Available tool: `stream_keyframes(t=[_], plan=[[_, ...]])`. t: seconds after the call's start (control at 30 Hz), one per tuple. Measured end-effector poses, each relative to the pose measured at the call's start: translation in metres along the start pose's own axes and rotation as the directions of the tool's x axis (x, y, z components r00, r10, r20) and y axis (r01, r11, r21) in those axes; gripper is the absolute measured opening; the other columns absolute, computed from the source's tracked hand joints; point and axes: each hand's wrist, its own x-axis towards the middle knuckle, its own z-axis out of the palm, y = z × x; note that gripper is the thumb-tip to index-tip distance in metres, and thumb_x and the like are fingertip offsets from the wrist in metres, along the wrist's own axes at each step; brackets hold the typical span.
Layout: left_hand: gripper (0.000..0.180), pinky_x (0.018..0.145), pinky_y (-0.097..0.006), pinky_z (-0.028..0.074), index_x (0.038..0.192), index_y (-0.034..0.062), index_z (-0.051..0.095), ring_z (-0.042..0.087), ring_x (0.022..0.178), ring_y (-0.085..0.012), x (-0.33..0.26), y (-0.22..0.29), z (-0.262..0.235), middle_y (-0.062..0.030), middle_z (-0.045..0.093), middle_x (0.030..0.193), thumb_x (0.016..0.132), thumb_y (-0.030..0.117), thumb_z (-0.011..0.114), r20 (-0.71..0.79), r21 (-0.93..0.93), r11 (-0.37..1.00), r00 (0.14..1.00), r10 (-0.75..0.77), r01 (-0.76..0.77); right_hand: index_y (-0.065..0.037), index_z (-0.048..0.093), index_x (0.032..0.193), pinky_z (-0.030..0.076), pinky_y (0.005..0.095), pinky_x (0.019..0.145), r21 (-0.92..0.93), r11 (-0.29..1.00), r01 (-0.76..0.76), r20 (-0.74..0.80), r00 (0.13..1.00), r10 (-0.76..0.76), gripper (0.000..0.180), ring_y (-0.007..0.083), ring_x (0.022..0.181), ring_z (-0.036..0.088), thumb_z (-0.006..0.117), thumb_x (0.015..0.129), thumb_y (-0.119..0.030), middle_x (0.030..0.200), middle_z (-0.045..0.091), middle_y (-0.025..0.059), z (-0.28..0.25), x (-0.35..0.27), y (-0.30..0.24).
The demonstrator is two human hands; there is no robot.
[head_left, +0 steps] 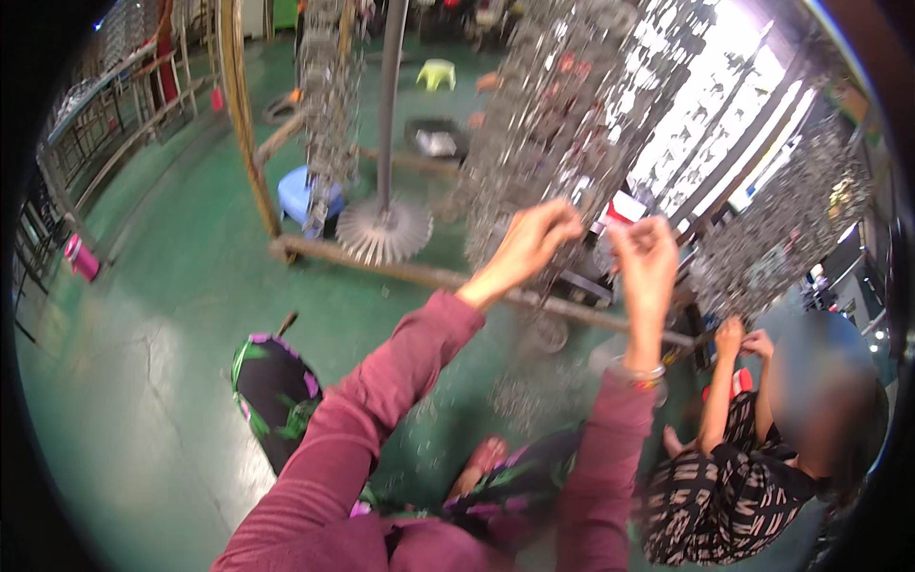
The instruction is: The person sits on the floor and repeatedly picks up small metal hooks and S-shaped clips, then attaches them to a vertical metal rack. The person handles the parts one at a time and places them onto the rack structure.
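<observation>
Nearest me are my two knees in flowered cloth, one below my left elbow (276, 391), one under my right forearm. My two maroon sleeves (381, 381) rise from there.

My left hand (532, 243) is raised, fingers curled and bunched together, pinching at small metal pieces on the hanging cluster (543, 124) right in front of it. My right hand (646, 255) is up just beside it, fingers closed in a pinch on something small; motion blur hides what exactly. A bangle (637, 372) sits on my right wrist.

Low and to the right of my right hand sits a second person (734, 477) in a patterned black-and-white top, both hands (743, 338) lifted to another grey cluster (782, 229).

Under both my hands runs one wooden bar (410, 272). Beyond my left hand I count one grey pole (389, 95) with one round fringed disc (384, 229) at its foot, and one more cluster (324, 95) hanging left of it, making three clusters I can tell apart. Further left lies one blue stool (297, 195); far behind, one green stool (436, 72). Well off to the left on the green floor (143, 334) stands one pink can (81, 257).
</observation>
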Motion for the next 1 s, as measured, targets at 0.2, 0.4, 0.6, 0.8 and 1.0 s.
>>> stream_keyframes(t=[0.2,0.4,0.6,0.8,1.0], plan=[[0.016,0.077,-0.029,0.046,0.092,0.0035,0.062,0.06,0.085,-0.0121,0.005,0.006,-0.003,-0.0038,0.066,0.087,0.086,0.019,0.062,0.042,0.077,0.994,0.996,-0.082,0.079,0.002,0.06,0.11,0.05,0.0301,0.066,-0.304,0.953,0.007,0.331,0.938,0.098,0.052,0.0152,0.071,0.06,0.079,0.067,-0.02,0.092,0.067,0.0141,-0.009,-0.025,0.086],[0.019,0.077,-0.029,0.046,0.093,0.0038,0.062,0.06,0.084,-0.0115,0.012,0.003,0.0,-0.0036,0.066,0.086,0.086,0.022,0.063,0.084,0.134,0.99,0.995,-0.055,0.044,0.002,0.064,0.107,0.051,0.0356,0.077,-0.416,0.908,-0.045,0.4,0.888,0.227,0.048,0.0265,0.082,0.066,0.078,0.067,-0.02,0.089,0.067,0.0194,0.028,-0.061,0.132],[0.017,0.077,-0.027,0.046,0.094,0.0031,0.061,0.059,0.084,-0.0092,0.011,0.003,-0.005,-0.0031,0.066,0.087,0.087,0.019,0.062,0.104,0.16,0.985,0.992,-0.077,0.06,-0.005,0.07,0.098,0.051,0.0355,0.078,-0.355,0.905,-0.232,0.282,0.897,0.341,0.029,0.028,0.086,0.067,0.074,0.072,-0.015,0.09,0.069,0.0161,0.064,-0.084,0.135],[0.016,0.075,-0.029,0.047,0.093,0.002,0.061,0.062,0.083,-0.0128,0.014,0.003,-0.006,-0.0065,0.067,0.085,0.086,0.016,0.062,0.116,0.162,0.987,0.993,-0.017,-0.002,-0.004,0.07,0.098,0.05,0.0312,0.071,-0.322,0.931,-0.175,0.215,0.944,0.251,0.029,0.0211,0.076,0.068,0.073,0.072,-0.016,0.081,0.069,0.0144,0.075,-0.097,0.135],[0.019,0.077,-0.029,0.048,0.095,0.0032,0.062,0.063,0.087,-0.0134,0.017,0.001,-0.002,-0.0059,0.067,0.088,0.086,0.019,0.063,0.128,0.219,0.975,0.992,-0.001,-0.027,-0.006,0.071,0.093,0.05,0.0357,0.071,-0.467,0.875,-0.127,0.175,0.957,0.232,0.025,0.0278,0.078,0.067,0.071,0.074,-0.022,0.082,0.068,0.0153,0.072,-0.097,0.128]])
